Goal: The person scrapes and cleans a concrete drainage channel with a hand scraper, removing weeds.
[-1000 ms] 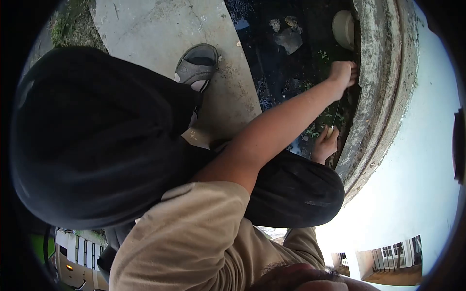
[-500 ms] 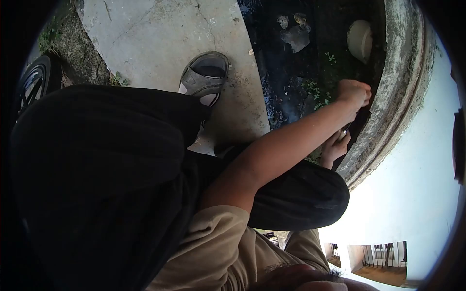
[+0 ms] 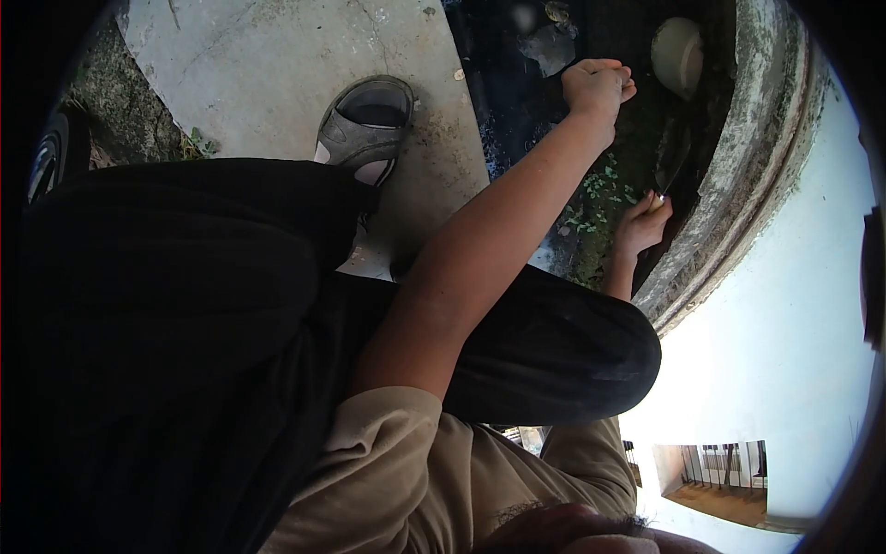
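My left hand point(image 3: 597, 90) is held over the dark, wet ground, its fingers curled together. Anything in them is hidden or too small to name. My right hand point(image 3: 643, 226) is lower, close to the curved concrete edge, with its fingers closed around a thin bladed tool point(image 3: 678, 166). The blade points away from me into shadow, and its exact kind cannot be made out. Small green weeds point(image 3: 595, 198) grow between my left forearm and my right hand. A pale rounded object point(image 3: 678, 57) lies beyond the hands, near the edge.
A mossy concrete rim point(image 3: 738, 166) curves along the right. Stones point(image 3: 549, 46) lie on the dark ground near my left hand. My shoe point(image 3: 369, 120) rests on a concrete slab point(image 3: 268, 55). My bent knee point(image 3: 591, 360) is beneath my left arm. A wheel point(image 3: 51, 157) shows at far left.
My left hand has pulled away from the concrete rim and from my right hand, moving up and left. The view has shifted a little, and more of the bladed tool shows.
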Motion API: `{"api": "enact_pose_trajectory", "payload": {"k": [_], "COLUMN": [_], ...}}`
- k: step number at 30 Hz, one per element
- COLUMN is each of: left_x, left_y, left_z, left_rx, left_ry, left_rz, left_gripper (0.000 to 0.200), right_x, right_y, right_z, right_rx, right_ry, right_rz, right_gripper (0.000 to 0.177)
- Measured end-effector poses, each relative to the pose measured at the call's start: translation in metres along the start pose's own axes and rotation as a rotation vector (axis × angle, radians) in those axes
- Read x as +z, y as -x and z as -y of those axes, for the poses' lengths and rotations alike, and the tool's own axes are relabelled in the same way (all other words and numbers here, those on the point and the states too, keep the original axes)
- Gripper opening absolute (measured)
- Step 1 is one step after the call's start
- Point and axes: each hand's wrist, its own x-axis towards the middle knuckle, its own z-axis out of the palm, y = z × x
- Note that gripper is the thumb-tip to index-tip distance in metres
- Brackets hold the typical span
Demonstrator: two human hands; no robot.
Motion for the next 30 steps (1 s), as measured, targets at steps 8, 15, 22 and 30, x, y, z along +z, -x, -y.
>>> {"api": "enact_pose_trajectory", "payload": {"k": [8,15,22,30], "left_x": [-0.009,-0.012,-0.039,-0.090], "left_y": [-0.006,-0.012,-0.026,-0.016], "left_z": [-0.002,-0.017,-0.023,0.089], "left_rx": [0.032,0.069,0.069,-0.116], "left_ry": [-0.019,0.001,-0.152,-0.617], "left_rz": [0.021,0.049,-0.009,0.042], "left_gripper": [0.015,0.012,0.014,0.017], "right_x": [0.009,0.015,-0.006,-0.044], "right_y": [-0.003,0.005,0.015,0.127], "right_z": [-0.013,-0.003,0.002,0.007], "right_rx": [-0.107,0.092,0.155,0.329], "right_ry": [0.096,0.023,-0.149,-0.345], "right_rz": [-0.163,-0.040,0.029,0.138], "right_gripper": [0.034,0.034,0.028,0.021]}}
